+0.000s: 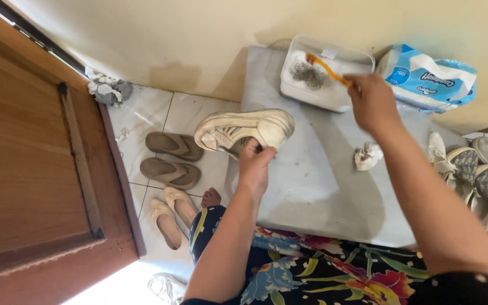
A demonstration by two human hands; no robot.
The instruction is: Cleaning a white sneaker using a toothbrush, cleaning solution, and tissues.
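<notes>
Cream wall [159, 34], white tile floor [190, 116], wood door [24, 169] at left w/ sunlight.

The left hand [255, 164] grips a scuffed cream-white sneaker [244, 130] at the grey desk [317, 186] edge, while the right hand [373, 101] dips an orange toothbrush [327, 69] into a clear plastic tub [324, 73].
</notes>
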